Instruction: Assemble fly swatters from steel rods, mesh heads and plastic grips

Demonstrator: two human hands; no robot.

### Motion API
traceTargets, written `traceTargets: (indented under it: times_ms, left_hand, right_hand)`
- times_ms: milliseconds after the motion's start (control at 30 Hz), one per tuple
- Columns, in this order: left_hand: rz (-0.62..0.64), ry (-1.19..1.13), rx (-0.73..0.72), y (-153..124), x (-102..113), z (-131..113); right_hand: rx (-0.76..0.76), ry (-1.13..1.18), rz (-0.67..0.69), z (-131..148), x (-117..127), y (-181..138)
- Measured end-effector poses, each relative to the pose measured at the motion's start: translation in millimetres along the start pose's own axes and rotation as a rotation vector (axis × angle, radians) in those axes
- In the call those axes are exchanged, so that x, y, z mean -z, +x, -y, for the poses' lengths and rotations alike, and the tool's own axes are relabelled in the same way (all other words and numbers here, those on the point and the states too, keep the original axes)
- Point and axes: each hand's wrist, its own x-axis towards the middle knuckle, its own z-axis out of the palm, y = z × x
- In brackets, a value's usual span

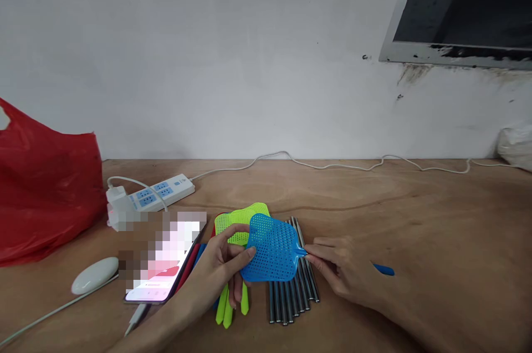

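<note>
A blue fly swatter (272, 253) with a perforated square head is held up between my two hands, over the table's middle. My left hand (226, 259) pinches the left edge of the head between thumb and fingers. At the neck of the head, my right hand (336, 264) is closed in a pinch. A blue handle end (383, 269) sticks out beyond the right hand; the part between is hidden by it. Behind the blue head lie yellow-green swatter heads (243, 214). Several metal rods (291, 303) lie side by side below it. Yellow-green handles (227, 311) show beneath my left hand.
A lit phone (166, 270), partly blurred, stands left of my left hand, with a charging cable (137, 317) at its bottom. Further left are a white mouse-shaped object (95, 275), a power strip (166, 189) and a red plastic bag (45, 187). A cord (324, 167) runs along the wall.
</note>
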Motion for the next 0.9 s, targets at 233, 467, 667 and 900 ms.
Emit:
traceTargets:
  times_ms: [233,467,667,900]
  left_hand:
    - [-0.048,-0.097,0.14,0.7,4.8,-4.8]
    - [-0.056,-0.069,0.064,4.6,6.5,-0.4]
    - [-0.097,0.097,-0.101,4.6,6.5,2.4]
    - [-0.14,0.144,-0.071,3.6,6.5,-3.8]
  right_hand:
    - [0.076,-0.297,-0.076,2.5,-9.3,-0.7]
    - [-0.096,-0.051,-0.052,10.5,-11.9,2.8]
    - [-0.339,0.551,0.103,10.3,-3.1,9.0]
    - [-0.284,0.311,-0.025,-0.4,-5.9,6.1]
